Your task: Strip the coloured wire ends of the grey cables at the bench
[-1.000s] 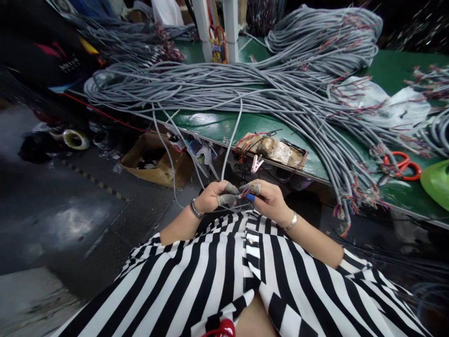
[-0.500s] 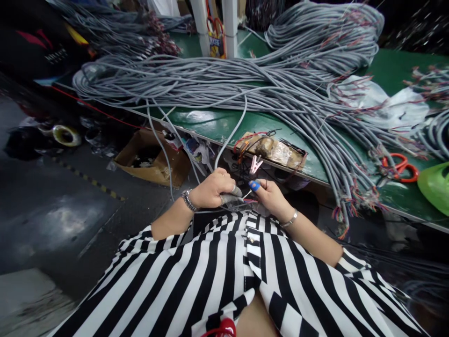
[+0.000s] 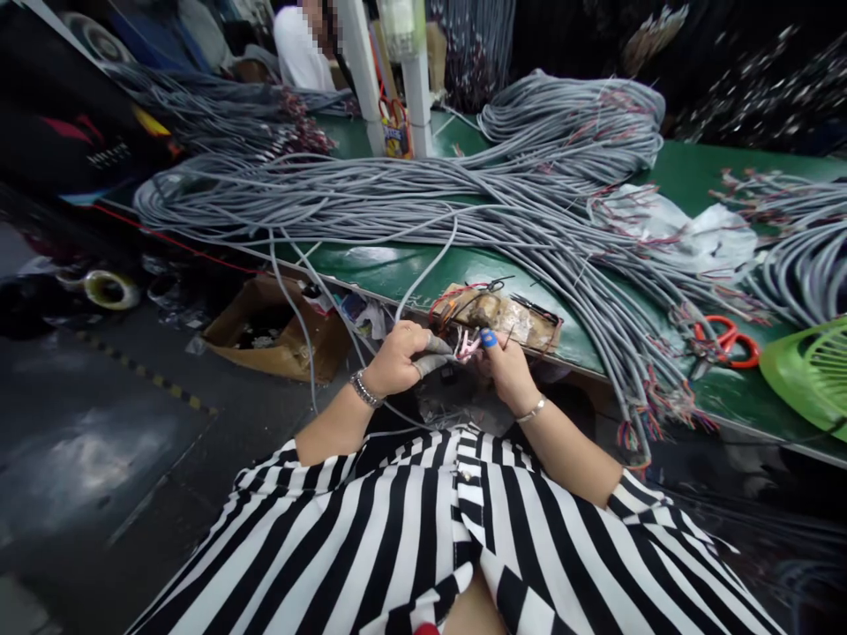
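Note:
My left hand, with grey covers on thumb and forefinger, pinches the end of a grey cable that loops down from the bundle on the table. Facing it, my right hand has blue tape around a fingertip, and its fingers are closed on a thin wire at the cable's end, largely hidden. Between the two hands is a pink clip, close to the fingertips. Just behind lies a taped board with red and black leads at the table edge.
Long grey cable bundles cover much of the green table. Orange-handled scissors and a green plastic basket-like object are at the right. A cardboard box stands below, left. A person in white is beyond the table.
The camera view has tilted up, showing more of the far side. My hands have moved forward to the pink clip, which stood beyond them before.

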A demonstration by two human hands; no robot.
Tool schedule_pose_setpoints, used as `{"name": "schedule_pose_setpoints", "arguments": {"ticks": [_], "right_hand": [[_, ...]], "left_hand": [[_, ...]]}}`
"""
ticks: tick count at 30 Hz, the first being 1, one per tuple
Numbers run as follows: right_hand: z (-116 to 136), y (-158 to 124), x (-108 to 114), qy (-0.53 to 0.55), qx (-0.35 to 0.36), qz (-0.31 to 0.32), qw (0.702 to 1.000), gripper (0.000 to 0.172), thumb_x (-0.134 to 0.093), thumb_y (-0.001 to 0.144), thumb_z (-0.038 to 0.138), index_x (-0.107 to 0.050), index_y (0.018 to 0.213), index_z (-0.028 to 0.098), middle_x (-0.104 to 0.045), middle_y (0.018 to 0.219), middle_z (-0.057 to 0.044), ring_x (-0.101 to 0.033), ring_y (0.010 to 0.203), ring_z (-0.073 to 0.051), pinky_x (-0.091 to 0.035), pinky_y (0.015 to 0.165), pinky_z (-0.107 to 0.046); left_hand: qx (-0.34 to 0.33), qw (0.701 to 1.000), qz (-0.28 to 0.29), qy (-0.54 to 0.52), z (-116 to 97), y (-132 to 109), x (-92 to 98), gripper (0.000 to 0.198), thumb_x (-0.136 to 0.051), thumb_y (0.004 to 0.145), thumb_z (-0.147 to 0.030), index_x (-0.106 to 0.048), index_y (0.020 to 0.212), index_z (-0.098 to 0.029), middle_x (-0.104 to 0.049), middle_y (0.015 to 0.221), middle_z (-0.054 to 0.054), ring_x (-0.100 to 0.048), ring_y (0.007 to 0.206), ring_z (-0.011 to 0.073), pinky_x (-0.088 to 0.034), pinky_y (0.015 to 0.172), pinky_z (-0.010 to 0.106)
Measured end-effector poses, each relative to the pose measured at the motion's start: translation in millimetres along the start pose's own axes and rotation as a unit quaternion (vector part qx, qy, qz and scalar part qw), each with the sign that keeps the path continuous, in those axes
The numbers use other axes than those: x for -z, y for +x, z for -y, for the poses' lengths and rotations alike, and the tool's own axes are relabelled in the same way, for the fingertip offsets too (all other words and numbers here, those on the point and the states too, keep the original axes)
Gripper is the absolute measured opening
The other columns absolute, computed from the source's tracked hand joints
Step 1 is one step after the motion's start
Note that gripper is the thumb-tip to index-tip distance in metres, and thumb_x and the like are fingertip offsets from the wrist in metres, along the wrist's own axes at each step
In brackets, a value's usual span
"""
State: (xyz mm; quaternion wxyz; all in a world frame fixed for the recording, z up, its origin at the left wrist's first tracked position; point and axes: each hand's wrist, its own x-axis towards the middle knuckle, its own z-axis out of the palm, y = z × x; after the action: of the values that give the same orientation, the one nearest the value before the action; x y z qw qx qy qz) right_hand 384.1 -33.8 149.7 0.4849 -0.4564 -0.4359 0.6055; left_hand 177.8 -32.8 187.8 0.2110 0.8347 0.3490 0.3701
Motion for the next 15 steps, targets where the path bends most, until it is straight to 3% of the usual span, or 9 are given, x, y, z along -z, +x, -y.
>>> {"name": "schedule_pose_setpoints", "arguments": {"ticks": [3, 9, 15], "right_hand": [[-5, 1, -3, -0.001, 0.027, -0.043, 0.999, 0.054, -0.059, 0.070, 0.071, -0.044, 0.062, 0.019, -0.040, 0.050, 0.005, -0.025, 0.041, -0.005, -0.018, 0.038, -0.020], [-2, 0, -5, 0.107, -0.080, 0.016, 0.991, 0.056, -0.063, 0.065, 0.071, -0.042, 0.068, 0.020, -0.039, 0.054, 0.007, -0.019, 0.042, -0.003, -0.011, 0.038, -0.017], [-12, -5, -9, 0.098, -0.076, 0.018, 0.992, 0.057, -0.059, 0.067, 0.074, -0.049, 0.069, 0.018, -0.035, 0.050, 0.008, -0.020, 0.042, -0.004, -0.011, 0.038, -0.018]], "left_hand": [[0.001, 1.000, 0.011, 0.004, 4, 2, -4.0, 0.016, -0.067, 0.080, -0.036, -0.072, 0.086, -0.022, -0.068, 0.071, 0.002, -0.057, 0.070, 0.0156, -0.036, 0.080, 0.031], [-0.004, 0.999, 0.047, 0.000, 8, 1, -5.1, 0.016, -0.067, 0.080, -0.034, -0.072, 0.089, -0.022, -0.068, 0.073, 0.001, -0.059, 0.069, 0.0144, -0.034, 0.080, 0.031], [-0.009, 0.998, 0.060, 0.025, 5, 1, -4.3, 0.022, -0.062, 0.084, -0.039, -0.070, 0.089, -0.020, -0.068, 0.073, 0.001, -0.059, 0.072, 0.0133, -0.036, 0.082, 0.030]]}}
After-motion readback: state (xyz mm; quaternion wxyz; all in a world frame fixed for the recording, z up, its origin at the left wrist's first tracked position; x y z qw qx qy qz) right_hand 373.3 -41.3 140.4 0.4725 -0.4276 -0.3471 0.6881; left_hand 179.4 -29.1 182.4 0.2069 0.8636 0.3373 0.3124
